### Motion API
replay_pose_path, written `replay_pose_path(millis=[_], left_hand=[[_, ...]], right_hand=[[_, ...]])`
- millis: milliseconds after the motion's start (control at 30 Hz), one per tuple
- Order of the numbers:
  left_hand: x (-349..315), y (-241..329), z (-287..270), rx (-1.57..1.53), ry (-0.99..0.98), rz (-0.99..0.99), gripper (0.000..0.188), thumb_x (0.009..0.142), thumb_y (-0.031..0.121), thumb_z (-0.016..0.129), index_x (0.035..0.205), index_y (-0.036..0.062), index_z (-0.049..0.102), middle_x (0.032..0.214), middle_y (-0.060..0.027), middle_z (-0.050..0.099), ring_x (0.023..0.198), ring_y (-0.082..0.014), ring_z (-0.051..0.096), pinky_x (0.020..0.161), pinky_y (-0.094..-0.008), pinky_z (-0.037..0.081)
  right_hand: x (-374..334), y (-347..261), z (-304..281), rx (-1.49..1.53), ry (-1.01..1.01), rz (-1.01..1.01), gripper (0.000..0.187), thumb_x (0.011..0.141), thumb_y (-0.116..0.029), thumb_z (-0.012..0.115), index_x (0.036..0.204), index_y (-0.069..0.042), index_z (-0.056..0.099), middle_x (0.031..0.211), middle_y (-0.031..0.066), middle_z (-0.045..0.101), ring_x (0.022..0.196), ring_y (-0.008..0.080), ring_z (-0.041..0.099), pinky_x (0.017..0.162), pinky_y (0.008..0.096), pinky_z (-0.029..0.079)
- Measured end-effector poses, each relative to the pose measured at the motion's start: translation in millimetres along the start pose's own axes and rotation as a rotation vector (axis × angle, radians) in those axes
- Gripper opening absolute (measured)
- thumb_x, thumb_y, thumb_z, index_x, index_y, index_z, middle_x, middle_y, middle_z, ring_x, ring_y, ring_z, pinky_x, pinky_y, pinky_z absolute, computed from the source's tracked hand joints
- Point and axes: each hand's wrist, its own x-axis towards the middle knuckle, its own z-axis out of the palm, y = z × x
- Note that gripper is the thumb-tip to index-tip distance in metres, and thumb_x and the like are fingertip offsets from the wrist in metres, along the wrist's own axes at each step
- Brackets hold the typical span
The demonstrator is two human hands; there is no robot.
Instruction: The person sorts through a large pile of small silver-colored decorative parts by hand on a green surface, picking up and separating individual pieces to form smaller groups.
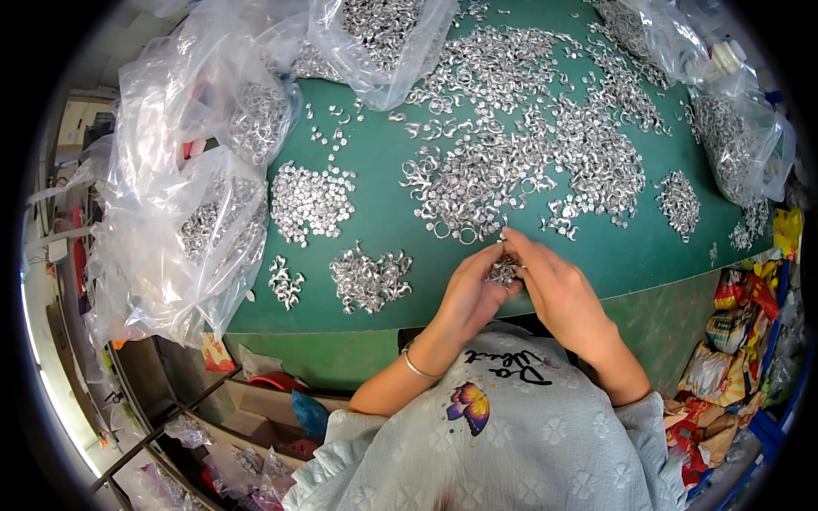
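Observation:
At the table's near edge, my left hand (475,294) and my right hand (555,288) come together, fingers curled around a clump of small silver metal pieces (504,271). The fingertips meet at the far side of the clump, and part of it is hidden by them. Just beyond lies a large spread of loose silver pieces (477,183), some ring-shaped and some curved like hooks. To the left of my hands sits a heap of small curved silver pieces (371,279). Farther left is a pile of small chunky silver pieces (311,203), with a smaller heap of curved ones (285,283) nearer me.
The green table (375,162) curves along its near edge. Clear plastic bags (200,213) of metal pieces crowd its left side, and another open bag (383,51) stands at the back. More bags (737,145) sit at the right. Colourful packets (733,341) lie below on the right.

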Motion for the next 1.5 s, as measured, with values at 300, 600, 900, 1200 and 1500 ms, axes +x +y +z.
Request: replay_pose_path(millis=[300,600,900,1200,1500], left_hand=[[3,-1,7,0.125,-0.121,-0.007,0.03,0.096,0.018,0.04,0.112,-0.0036,0.054,0.109,-0.01,0.057,0.1,-0.0196,0.055,0.086,-0.0375,0.046],[2,0,5,0.011,-0.152,-0.071,0.027,0.097,0.024,0.044,0.1,0.0016,0.058,0.092,-0.0074,0.06,0.086,-0.0162,0.057,0.067,-0.0311,0.045],[-15,14,-11,0.155,-0.106,-0.092,0.023,0.095,0.02,0.048,0.102,-0.0002,0.056,0.074,-0.0033,0.052,0.06,-0.0077,0.046,0.043,-0.0183,0.033],[-32,22,-20,-0.17,0.038,-0.093,0.02,0.092,0.012,0.048,0.105,-0.0023,0.054,0.082,-0.0055,0.05,0.065,-0.0096,0.045,0.045,-0.0172,0.033],[-32,20,-6,-0.543,0.168,-0.149,0.019,0.093,0.008,0.046,0.108,-0.0021,0.051,0.091,-0.0065,0.047,0.077,-0.0128,0.045,0.054,-0.0206,0.04]], right_hand=[[7,-13,-20,-0.312,-0.173,-0.022,0.048,0.072,0.001,0.056,0.12,0.002,0.049,0.09,0.018,0.062,0.072,0.0325,0.064,0.057,0.038,0.051],[14,4,-20,0.089,-0.018,0.066,0.023,0.077,0.0,0.061,0.1,0.002,0.06,0.077,0.0154,0.064,0.064,0.0243,0.065,0.055,0.032,0.05],[28,29,8,-0.11,0.205,0.208,0.017,0.078,-0.012,0.068,0.091,-0.005,0.061,0.064,0.0072,0.055,0.053,0.0224,0.057,0.048,0.0329,0.043],[34,39,17,-0.198,0.04,0.151,0.019,0.077,-0.011,0.066,0.09,-0.004,0.054,0.084,0.0122,0.057,0.07,0.0328,0.059,0.058,0.0415,0.047],[30,39,2,0.998,-0.128,0.357,0.02,0.083,-0.006,0.056,0.102,-0.002,0.05,0.086,0.0097,0.053,0.063,0.019,0.05,0.051,0.0293,0.04]])
